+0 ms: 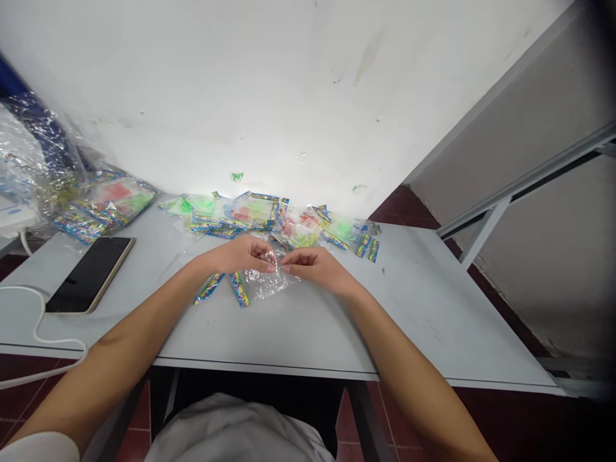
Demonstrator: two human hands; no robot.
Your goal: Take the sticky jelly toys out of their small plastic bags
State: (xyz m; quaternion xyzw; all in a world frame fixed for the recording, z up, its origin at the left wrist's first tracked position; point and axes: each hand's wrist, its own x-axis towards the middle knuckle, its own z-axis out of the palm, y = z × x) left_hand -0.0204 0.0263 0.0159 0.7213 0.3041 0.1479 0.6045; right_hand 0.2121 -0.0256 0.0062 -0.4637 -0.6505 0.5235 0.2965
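Observation:
Between my two hands is a small clear plastic bag (264, 282), crinkled and see-through. My left hand (246, 255) pinches its upper edge with curled fingers. Close beside it, my right hand (312, 266) pinches the bag's right side, fingertips almost meeting the left ones. Two printed strips with a blue and yellow pattern lie under and beside my left hand: a left strip (208, 289) and a right strip (239, 290). Just behind the hands, a row of printed clear packets (255, 208) with green and red pieces inside lies along the wall.
A black-screened phone (91, 274) lies at the left of the grey table (308, 333), near a white cable (36, 327). A large clear bag (38, 147) and more packets (115, 199) stand at the back left. The white wall (289, 96) bounds the table's back.

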